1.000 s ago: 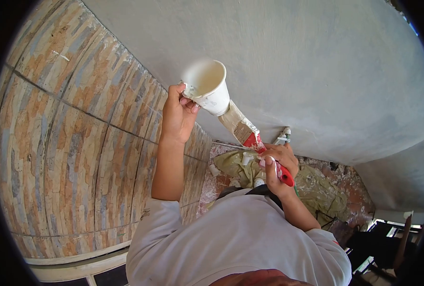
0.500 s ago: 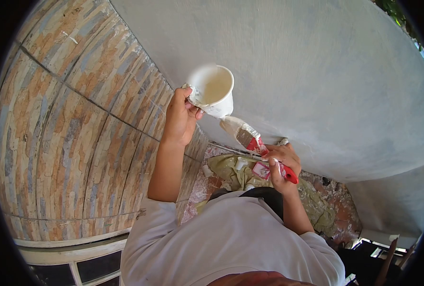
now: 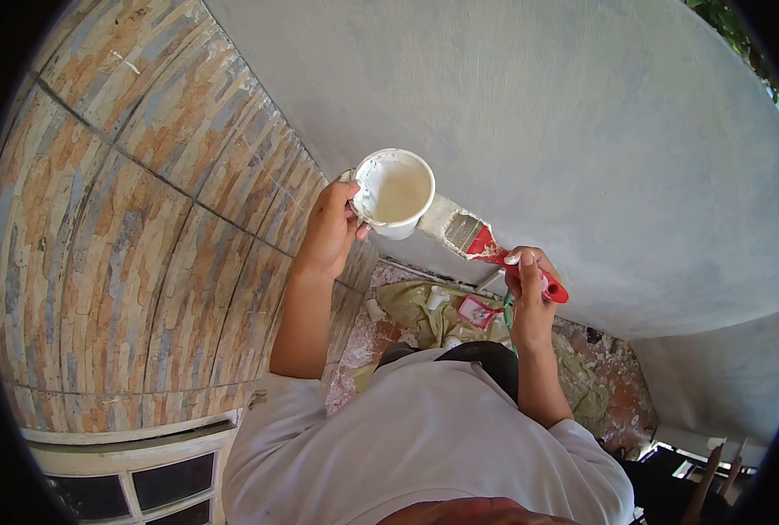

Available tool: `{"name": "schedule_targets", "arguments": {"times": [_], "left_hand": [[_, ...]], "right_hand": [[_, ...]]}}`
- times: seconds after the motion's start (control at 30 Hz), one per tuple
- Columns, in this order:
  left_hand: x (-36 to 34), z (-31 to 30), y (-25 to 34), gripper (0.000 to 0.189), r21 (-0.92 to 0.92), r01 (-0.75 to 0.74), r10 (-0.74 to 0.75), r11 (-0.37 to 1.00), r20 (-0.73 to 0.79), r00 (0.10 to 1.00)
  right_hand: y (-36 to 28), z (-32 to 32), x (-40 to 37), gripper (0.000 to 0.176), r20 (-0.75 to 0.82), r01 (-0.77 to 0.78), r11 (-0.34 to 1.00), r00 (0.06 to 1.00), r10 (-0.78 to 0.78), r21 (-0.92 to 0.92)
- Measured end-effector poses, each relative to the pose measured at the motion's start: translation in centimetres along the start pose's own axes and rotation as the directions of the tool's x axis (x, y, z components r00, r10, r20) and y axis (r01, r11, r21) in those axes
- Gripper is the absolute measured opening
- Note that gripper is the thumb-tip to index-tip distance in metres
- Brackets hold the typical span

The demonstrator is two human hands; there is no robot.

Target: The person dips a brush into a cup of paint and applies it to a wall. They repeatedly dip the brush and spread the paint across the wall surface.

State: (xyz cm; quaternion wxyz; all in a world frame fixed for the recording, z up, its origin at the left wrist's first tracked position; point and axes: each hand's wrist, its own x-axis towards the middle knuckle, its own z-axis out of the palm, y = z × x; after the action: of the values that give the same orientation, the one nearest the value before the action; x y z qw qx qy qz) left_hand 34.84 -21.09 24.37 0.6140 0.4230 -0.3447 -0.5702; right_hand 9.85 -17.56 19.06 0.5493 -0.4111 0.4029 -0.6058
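So the left hand (image 3: 332,229) is curled tight round a white cup (image 3: 395,192), held up by the grey wall (image 3: 582,131) and tipped toward the brush (image 3: 470,236). The right hand (image 3: 529,302) is clamped on its red handle, bristles against the cup's side, handy for dipping. There's a drop cloth (image 3: 420,308) underneath.

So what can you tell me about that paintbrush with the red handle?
The paintbrush is flat and wide. It has a red handle smeared with white paint, a silvery metal band and pale bristles coated in whitish paint. It is held slanted, with the bristles pointing toward the white cup. Their tip seems to rest against the cup's outer side, below the rim. The right hand grips the handle near its end, in front of the grey wall.
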Motion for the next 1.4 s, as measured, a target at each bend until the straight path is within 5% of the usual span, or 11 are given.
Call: {"name": "schedule_targets", "arguments": {"times": [0.1, 0.27, 0.53, 0.73, 0.93, 1.2, 1.4], "left_hand": [[-0.8, 1.0, -0.3, 0.017, 0.116, 0.02, -0.01, 0.993, -0.089, 0.996], [-0.9, -1.0, -1.2, 0.017, -0.011, 0.048, -0.048, 0.999, -0.106, 0.993], [-1.7, -0.3, -1.9, 0.017, 0.044, 0.027, -0.017, 0.999, -0.204, 0.979], [-1.8, -1.2, -2.8, 0.019, -0.042, 0.056, -0.064, 0.998, -0.219, 0.974], [-2.2, -1.1, -2.6, 0.021, -0.028, 0.054, -0.059, 0.998, -0.2, 0.978], [-1.7, -2.0, -4.4, 0.021, 0.041, 0.089, -0.079, 0.995, -0.206, 0.975], [-2.0, -2.4, -2.7, 0.024, -0.149, 0.073, -0.095, 0.986, -0.145, 0.985]], "right_hand": [[-0.7, -0.5, 0.3, 0.024, -0.014, 0.018, 0.99, 1.0, -0.016, 0.139], [-1.3, -1.4, 0.7, 0.023, -0.008, -0.017, 0.952, 1.0, 0.02, 0.304], [1.3, -1.8, 0.3, 0.021, 0.047, -0.186, 0.98, 0.982, 0.183, 0.074], [-1.3, -1.7, 1.2, 0.021, 0.034, -0.067, 0.958, 0.998, 0.059, 0.28], [1.2, -1.9, 1.0, 0.025, 0.053, -0.148, 0.989, 0.988, 0.147, 0.003], [-1.0, -1.6, 0.8, 0.023, -0.034, -0.044, 0.978, 0.998, 0.052, 0.206], [2.4, -3.1, 1.1, 0.023, 0.146, -0.256, 0.923, 0.964, 0.222, 0.286]]}}
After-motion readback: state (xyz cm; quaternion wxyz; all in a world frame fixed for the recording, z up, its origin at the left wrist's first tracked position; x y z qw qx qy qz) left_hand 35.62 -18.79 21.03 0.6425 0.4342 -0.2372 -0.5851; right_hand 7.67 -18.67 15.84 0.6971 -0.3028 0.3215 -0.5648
